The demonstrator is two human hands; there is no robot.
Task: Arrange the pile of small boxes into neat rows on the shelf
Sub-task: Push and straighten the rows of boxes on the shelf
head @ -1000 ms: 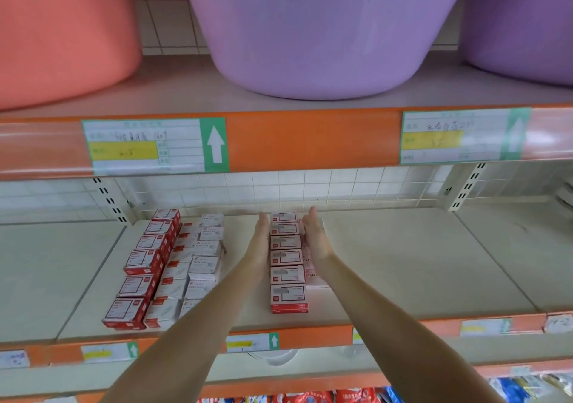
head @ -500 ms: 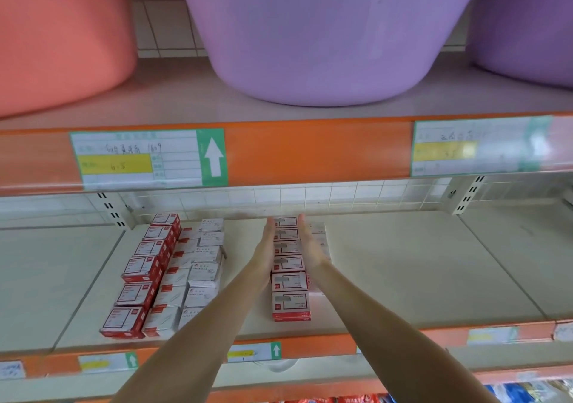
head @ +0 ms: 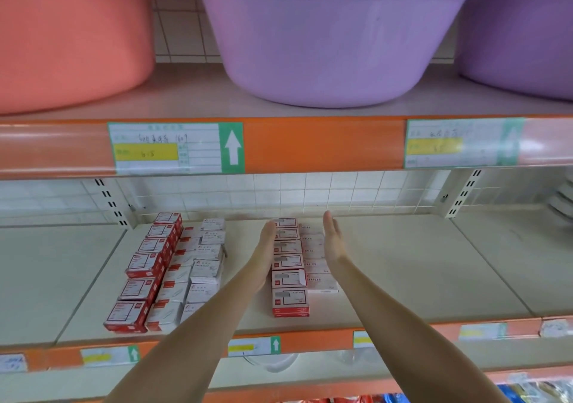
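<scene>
Boxes [head: 289,266] sit in rows on the shelf [head: 403,263], left hand [head: 267,241] flat against them, right hand [head: 332,238] open just beside.

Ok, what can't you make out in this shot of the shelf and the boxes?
Head view only:
- Price label: handwriting too blurred to read.
- White boxes: partly hidden behind the right hand.
- Purple tub: top cut off by the frame.
- Left hand: contact with the red boxes unclear.
</scene>
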